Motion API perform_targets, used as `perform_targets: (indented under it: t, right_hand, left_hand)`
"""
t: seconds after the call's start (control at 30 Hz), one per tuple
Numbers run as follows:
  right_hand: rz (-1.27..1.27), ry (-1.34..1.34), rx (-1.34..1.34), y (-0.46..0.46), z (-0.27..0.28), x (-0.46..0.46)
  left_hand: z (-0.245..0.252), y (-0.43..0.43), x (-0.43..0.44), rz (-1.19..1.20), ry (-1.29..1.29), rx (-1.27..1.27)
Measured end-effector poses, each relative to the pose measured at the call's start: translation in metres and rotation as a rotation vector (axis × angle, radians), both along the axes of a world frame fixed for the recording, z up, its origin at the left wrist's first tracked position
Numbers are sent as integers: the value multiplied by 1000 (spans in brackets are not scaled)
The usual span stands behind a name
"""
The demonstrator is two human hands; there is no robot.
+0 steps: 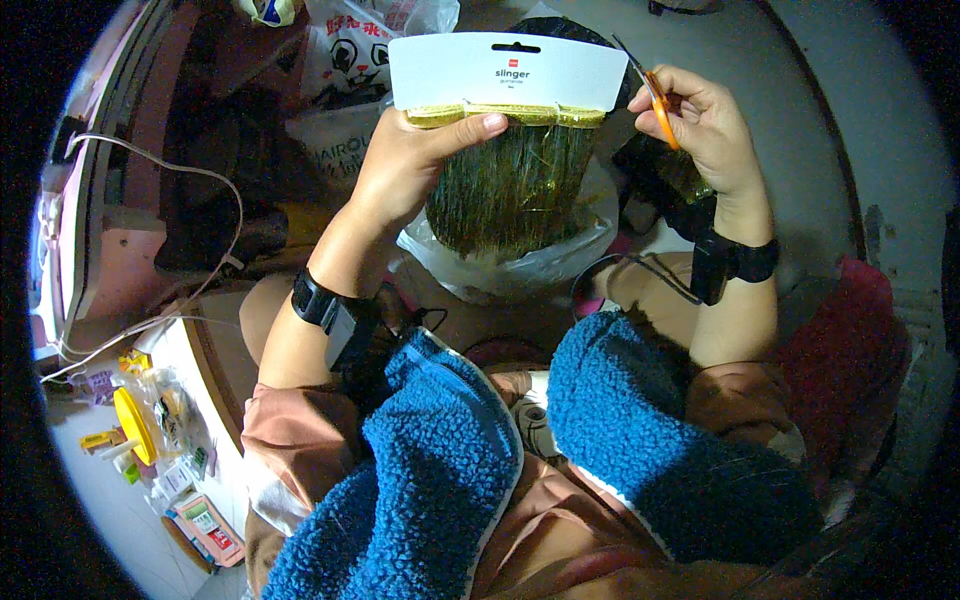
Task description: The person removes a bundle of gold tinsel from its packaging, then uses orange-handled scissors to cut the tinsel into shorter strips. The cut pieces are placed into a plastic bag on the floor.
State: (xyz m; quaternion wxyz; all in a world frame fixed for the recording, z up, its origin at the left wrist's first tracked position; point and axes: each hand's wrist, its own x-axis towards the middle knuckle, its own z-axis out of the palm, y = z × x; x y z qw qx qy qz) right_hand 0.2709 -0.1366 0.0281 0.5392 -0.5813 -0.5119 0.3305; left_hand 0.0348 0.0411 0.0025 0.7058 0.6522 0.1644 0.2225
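My left hand [427,161] holds a gold tinsel garland [517,195] by its folded top edge, thumb across the front. A white printed cardboard header [465,71] with a hang slot is attached there by small ties at two places. The dark gold strands hang down over a translucent plastic bag [555,262]. At the upper right, my right hand [697,120] holds small scissors [660,109] with orange handles, their blades pointing up and left beside the header's right edge. Whether the blades are closed is hard to tell.
A printed white plastic bag [360,45] lies beyond my left hand. A white cable [232,195] runs along the left. On a white surface at lower left are a yellow round lid-like object [135,426] and a pink case [214,531]. Dark red fabric [847,375] is at right.
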Motion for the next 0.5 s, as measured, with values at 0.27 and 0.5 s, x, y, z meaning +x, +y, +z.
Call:
perform_targets:
  t: [0.27, 0.5]
  right_hand:
    - [-38, -295, -215, -4, 1, -8]
    - [-95, -530, -278, -4, 3, -14]
  left_hand:
    - [0, -2, 1, 82, -2, -51]
    - [0, -3, -1, 178, 33, 171]
